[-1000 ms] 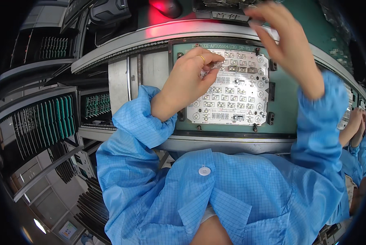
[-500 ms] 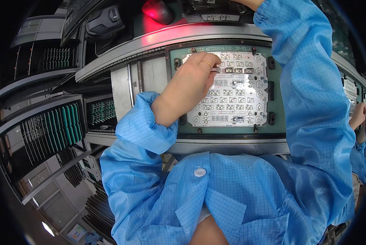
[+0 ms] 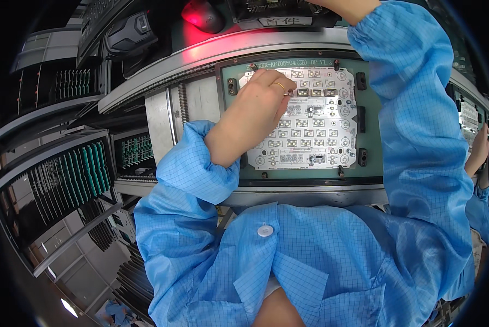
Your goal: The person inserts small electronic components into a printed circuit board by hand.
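My left hand (image 3: 253, 108), with a ring on one finger, reaches over a white circuit board (image 3: 331, 122) covered in small parts. Its thumb and fingertips are pinched together near the board's upper middle, on a small shiny metal part (image 3: 289, 94) that they mostly cover. To the right of the fingertips, a row of similar shiny parts (image 3: 316, 92) sits on the board. The board lies in a green fixture plate (image 3: 371, 158) with black clamps at its sides. My right hand (image 3: 349, 7) is at the top edge, beside a dark tray (image 3: 326, 19); its fingers are largely out of view.
A metal rail (image 3: 228, 43) runs behind the fixture. Beyond it are a black mouse (image 3: 203, 17) glowing red and a grey-black device (image 3: 130, 34). Racks holding green boards (image 3: 72, 169) stand at the left. At the far right, another person's hand (image 3: 478, 150) is near a white board.
The view has shifted slightly. My left hand stays pinched at nearly the same place on the board. More of my right hand shows at the top edge, by the dark tray.
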The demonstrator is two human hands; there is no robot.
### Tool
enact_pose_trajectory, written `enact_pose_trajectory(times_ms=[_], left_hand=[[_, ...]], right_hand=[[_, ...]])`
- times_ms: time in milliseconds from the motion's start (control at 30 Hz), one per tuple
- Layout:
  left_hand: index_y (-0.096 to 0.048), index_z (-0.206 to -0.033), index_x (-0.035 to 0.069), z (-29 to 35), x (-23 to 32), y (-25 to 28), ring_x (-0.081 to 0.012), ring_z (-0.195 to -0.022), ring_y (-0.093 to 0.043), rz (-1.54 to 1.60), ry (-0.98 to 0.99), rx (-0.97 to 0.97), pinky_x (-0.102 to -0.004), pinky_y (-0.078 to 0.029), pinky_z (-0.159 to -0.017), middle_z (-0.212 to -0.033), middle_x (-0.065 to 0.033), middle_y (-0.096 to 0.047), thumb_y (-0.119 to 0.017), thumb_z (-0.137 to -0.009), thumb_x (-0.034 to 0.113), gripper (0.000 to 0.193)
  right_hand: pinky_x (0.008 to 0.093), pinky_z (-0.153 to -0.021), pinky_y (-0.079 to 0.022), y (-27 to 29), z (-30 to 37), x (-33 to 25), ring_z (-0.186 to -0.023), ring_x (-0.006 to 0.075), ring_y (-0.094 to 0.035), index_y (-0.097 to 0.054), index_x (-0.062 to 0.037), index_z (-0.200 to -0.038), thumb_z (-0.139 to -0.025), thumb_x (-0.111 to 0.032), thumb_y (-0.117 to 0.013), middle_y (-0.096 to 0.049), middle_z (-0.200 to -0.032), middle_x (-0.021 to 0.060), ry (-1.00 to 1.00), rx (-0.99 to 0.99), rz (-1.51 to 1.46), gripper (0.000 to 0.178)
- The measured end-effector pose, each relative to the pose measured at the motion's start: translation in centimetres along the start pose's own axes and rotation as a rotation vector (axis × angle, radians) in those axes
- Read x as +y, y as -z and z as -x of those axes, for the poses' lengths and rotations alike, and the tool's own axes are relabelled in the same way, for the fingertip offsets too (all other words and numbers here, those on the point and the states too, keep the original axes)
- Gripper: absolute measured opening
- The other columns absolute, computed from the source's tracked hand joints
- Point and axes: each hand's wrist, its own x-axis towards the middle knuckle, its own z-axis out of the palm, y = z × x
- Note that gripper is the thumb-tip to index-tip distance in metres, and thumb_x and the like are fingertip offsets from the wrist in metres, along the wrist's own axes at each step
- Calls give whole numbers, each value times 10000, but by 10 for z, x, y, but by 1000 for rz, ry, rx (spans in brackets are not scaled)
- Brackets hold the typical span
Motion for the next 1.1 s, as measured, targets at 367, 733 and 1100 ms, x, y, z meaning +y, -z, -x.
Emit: enact_pose_trajectory(times_ms=[367, 733, 1100], left_hand=[[-633, -1109, -19, -7, 7, 15, -364, -944, -612, 14, -22, 37, -424, -511, -862, -1006, -177, -634, -736, -813, 54, 322], [-558, -1309, -54, -40, 14, 35, -138, -1046, -629, 777, 160, 340, -256, -533, -928, -1146, -110, -650, -718, -907, 2, 436], [-605, -1242, -42, -7, 29, 37, -165, -1011, -680, 1223, 352, 87, -295, -573, -915, -1124, -116, -675, -740, -892, 16, 379]], right_hand=[[382, -719, -538, 27, 18, -4, -784, 280, -672, -689, 28, -941, -850, -12, -632, -668, -886, 179, -166, -27, -365, 115], [290, -885, -576, 61, 88, -54, -995, 154, -688, -582, 60, -1215, -972, -58, -641, -654, -1111, 90, -496, -329, -1215, 277], [247, -863, -541, 68, 132, -86, -938, 120, -655, -624, 45, -1213, -965, -77, -660, -673, -1079, 62, -615, -219, -1312, 278]])
